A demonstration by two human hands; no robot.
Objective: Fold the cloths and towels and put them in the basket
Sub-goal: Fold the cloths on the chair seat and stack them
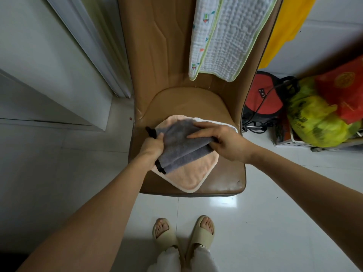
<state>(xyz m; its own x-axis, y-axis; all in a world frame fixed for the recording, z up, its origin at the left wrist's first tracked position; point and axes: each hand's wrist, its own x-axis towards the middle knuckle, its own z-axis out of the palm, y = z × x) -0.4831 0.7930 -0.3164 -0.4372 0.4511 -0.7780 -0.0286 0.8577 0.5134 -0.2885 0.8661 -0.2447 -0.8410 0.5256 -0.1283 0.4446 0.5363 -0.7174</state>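
Observation:
A grey cloth (180, 148) with black trim lies partly folded on top of a flat peach towel (188, 173) on the seat of a brown chair (222, 171). My left hand (152, 149) grips the grey cloth's left edge, thumb over the fabric. My right hand (222, 140) holds its right side, fingers stretched across the top layer. A white quilted towel (225, 36) with green edging hangs over the chair back. No basket shows clearly.
White tiled floor surrounds the chair. A door frame (110, 61) stands to the left. At the right are a red and black appliance (263, 95) with a cord, yellow-green and red bags (314, 118), and a yellow cloth (284, 30). My slippered feet (182, 230) are below the seat.

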